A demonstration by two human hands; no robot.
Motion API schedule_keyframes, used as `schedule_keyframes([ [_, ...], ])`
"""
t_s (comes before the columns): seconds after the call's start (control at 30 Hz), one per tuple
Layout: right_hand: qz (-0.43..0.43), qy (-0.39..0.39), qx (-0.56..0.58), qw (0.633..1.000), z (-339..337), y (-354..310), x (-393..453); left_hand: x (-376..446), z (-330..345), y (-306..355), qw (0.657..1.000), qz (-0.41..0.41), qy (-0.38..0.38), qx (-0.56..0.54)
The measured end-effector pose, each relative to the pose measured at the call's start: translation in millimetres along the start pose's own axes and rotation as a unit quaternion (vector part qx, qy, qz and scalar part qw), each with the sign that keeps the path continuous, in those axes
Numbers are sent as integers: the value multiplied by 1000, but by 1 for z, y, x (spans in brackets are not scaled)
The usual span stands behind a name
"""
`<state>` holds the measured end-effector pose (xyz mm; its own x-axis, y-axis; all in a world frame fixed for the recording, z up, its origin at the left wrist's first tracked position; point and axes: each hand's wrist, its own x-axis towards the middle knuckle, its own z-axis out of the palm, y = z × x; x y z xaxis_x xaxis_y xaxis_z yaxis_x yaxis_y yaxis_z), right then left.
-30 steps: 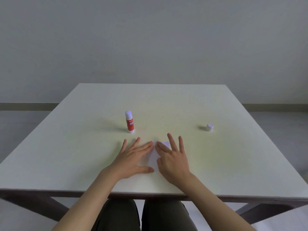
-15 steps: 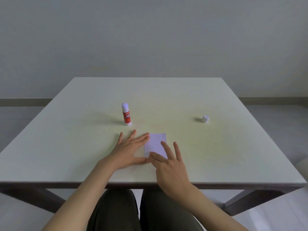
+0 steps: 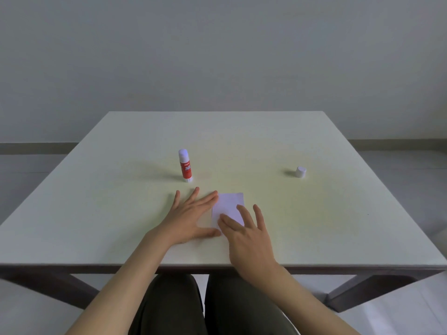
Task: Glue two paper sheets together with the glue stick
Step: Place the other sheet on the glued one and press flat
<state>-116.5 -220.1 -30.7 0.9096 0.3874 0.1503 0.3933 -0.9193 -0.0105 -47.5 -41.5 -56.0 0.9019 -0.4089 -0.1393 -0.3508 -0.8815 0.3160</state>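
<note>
A small white paper stack lies flat on the table near the front edge. My left hand rests flat with fingers spread, its fingertips and thumb touching the paper's left edge. My right hand lies with fingers apart on the paper's lower right part, covering that corner. The red glue stick stands upright behind my left hand, uncapped, with its pale tip showing. Its white cap sits apart at the right. I cannot tell two sheets apart in the stack.
The pale square table has its front edge just below my wrists. My dark-trousered legs show under it. A plain wall and a floor strip lie behind.
My right hand has slid back toward me along the paper, uncovering its upper part. The left hand stays at the paper's left edge. The camera view has shifted slightly.
</note>
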Motion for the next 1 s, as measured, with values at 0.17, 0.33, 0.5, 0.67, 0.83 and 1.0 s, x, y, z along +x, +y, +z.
schedule_keyframes([
  [0.17, 11, 33, -37, 999, 13, 9, -34, 0, 0, -1, 1000, 0, -11, 12],
  [0.33, 72, 33, -22, 997, 10, 21, -10, 0, 0, 0, 1000, 2, -12, 8],
  [0.5, 87, -45, 46, 994, 22, 43, 27, 0, -2, 1, 1000, 1, -17, 5],
  [0.67, 88, -29, 44, 995, 27, 50, 40, -2, -3, 3, 1000, 3, -20, -10],
  [0.83, 71, -12, 56, 996, 31, 55, 40, -5, -3, 2, 1000, 17, -25, -8],
  [1.0, 70, 11, 136, 988, 33, 59, 46, -6, -1, -1, 999, 28, -11, -30],
])
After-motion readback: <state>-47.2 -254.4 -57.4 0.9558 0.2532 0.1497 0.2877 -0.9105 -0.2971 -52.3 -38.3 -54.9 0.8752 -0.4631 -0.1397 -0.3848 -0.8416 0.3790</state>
